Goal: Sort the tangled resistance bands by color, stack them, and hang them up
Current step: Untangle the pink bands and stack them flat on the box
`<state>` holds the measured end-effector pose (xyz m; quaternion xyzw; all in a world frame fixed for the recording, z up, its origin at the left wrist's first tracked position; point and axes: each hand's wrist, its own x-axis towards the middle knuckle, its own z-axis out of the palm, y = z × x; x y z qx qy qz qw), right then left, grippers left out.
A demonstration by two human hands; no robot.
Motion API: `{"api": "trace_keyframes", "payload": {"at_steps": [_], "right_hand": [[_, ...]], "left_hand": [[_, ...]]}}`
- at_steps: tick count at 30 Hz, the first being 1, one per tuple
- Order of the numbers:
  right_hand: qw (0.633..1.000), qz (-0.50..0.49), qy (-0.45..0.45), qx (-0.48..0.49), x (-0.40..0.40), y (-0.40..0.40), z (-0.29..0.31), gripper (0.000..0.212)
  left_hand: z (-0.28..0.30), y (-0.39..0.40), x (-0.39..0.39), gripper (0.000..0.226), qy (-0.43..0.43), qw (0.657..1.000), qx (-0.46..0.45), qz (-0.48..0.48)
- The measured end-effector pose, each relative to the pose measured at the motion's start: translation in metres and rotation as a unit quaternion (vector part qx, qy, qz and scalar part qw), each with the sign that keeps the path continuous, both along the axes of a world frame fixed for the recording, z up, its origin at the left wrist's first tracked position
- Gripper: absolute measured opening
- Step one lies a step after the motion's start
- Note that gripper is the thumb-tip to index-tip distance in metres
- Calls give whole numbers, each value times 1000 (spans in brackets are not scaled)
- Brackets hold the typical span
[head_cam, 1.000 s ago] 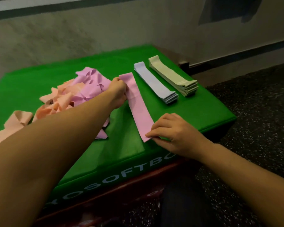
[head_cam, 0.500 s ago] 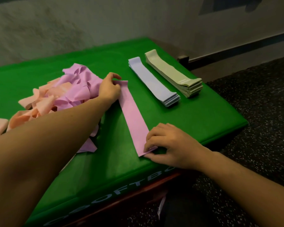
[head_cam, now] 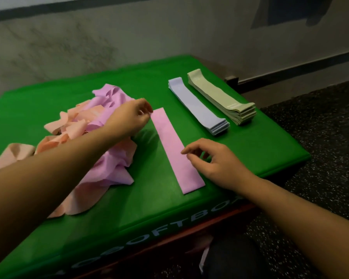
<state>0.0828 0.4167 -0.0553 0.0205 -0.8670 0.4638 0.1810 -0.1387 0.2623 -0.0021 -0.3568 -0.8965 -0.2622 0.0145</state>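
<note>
Pink band [head_cam: 177, 151] lies flat at centre frame; left hand [head_cam: 129, 117] and right hand [head_cam: 214, 160] hover beside it, fingers loosely curled, holding nothing.

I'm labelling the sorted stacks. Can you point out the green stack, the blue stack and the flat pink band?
green stack [head_cam: 220, 95]: head view, middle of its top band.
blue stack [head_cam: 197, 106]: head view, middle of its top band.
flat pink band [head_cam: 174, 146]: head view, middle of its upper face.

A grey, stained plaster wall [head_cam: 129, 37] is seen behind; the floor is covered by dark speckled rubber matting [head_cam: 320, 137], dimly lit.
</note>
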Motion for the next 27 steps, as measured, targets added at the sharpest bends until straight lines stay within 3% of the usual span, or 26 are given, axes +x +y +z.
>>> {"api": "trace_keyframes", "payload": {"at_steps": [5,7,14,19,21,23,25,27], "right_hand": [[999,-3,-30,14,-35,-18,16,18],[997,-5,-51,61,-56,-24,23,20],[956,-28,-84,281,-144,-31,30,35],[907,-70,-89,406,-195,-34,32,62],[881,-85,-99,456,-211,-33,31,58],[861,-94,-92,491,-222,-31,33,37],[872,-105,-65,473,-230,-33,35,26],[927,-109,-53,355,-234,-40,40,23]], "left_hand": [[-16,-58,8,34,177,969,-175,4],[-28,-75,3,46,185,959,-213,19],[-53,-89,2,44,110,988,-92,58],[-62,-90,1,44,144,984,-44,94],[-63,-91,2,41,149,984,-28,99],[-63,-92,3,38,150,984,-5,101],[-64,-92,2,35,152,983,10,106],[-63,-92,2,32,156,981,20,110]]}}
